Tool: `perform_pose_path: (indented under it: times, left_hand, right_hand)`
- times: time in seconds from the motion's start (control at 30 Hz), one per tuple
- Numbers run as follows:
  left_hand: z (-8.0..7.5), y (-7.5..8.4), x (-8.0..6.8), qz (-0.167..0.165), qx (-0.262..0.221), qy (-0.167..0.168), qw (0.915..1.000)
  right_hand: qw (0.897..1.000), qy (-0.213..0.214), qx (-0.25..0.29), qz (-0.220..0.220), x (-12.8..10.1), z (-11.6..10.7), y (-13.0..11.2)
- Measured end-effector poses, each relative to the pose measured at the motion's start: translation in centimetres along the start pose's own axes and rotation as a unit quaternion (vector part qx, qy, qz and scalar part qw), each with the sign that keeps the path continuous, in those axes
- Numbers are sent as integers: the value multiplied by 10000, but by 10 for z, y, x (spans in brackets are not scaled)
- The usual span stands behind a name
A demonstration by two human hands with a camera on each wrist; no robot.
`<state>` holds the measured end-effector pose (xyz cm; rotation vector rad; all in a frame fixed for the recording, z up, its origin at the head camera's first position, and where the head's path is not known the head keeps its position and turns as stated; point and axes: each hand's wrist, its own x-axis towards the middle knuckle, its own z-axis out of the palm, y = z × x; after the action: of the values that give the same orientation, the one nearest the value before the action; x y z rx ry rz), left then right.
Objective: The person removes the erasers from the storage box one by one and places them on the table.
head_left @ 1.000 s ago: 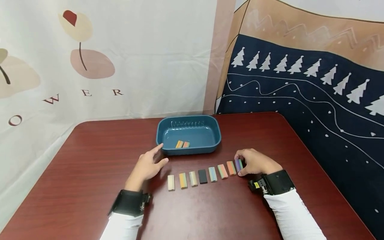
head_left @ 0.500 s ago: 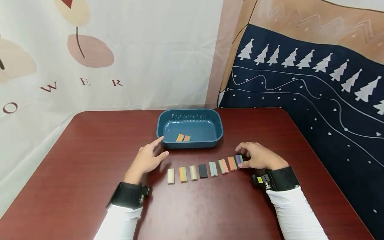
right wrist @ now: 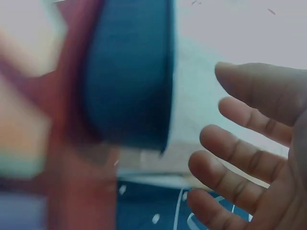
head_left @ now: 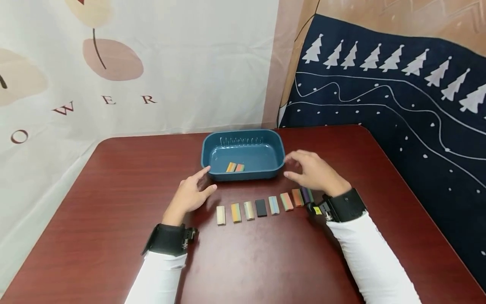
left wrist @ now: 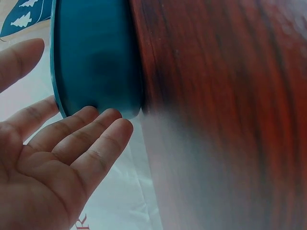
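Note:
My left hand (head_left: 187, 195) touches the front left corner of a blue-green rectangular tray (head_left: 258, 174) with its fingertips, fingers extended. At the tray's right end hovers my right hand (head_left: 314, 171), fingers relaxed and holding nothing; in the right wrist view the fingers (right wrist: 235, 148) stand apart from the tray wall (right wrist: 132, 86). Two small striped blocks, one orange-yellow (head_left: 230, 167) and one pink-green (head_left: 240, 168), lie inside the tray. In front is a slanting row of similar blocks, from a cream one (head_left: 221, 215) past a black one (head_left: 260, 207) to a purple-green one (head_left: 305, 195), partly hidden below the right wrist.
All stands on a dark red wooden table (head_left: 250, 257). A white printed cloth (head_left: 197, 67) hangs behind it, and a navy cloth with white trees (head_left: 364, 93) hangs at the right. Each wrist wears a black camera band (head_left: 347, 205).
My right hand has let go of the purple-green block at the row's right end and moved up and away to the tray's right side. The left hand has stayed at the tray corner.

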<state>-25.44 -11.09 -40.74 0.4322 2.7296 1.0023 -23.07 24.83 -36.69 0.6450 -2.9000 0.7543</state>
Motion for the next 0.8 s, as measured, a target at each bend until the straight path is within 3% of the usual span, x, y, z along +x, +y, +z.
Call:
perform_pose_path:
  times: [0.23, 0.43, 0.6, 0.8]
  left_hand:
    - [-8, -1, 2, -99, -45, 124, 9999]
    - [-5, 2, 2, 3, -139, 106, 9998]
    - [0, 5, 2, 75, -138, 127, 9998]
    - [3, 4, -2, 15, -171, 142, 9998]
  right_hand:
    - [9971, -279, -242, -663, 73, -19, -29]
    - [9890, -1175, -473, -758, 119, -15, -38]
    - [9736, -1993, -615, -930, 147, 1, -36]
    - [9452, -2795, -1263, -1120, 173, 24, -42]
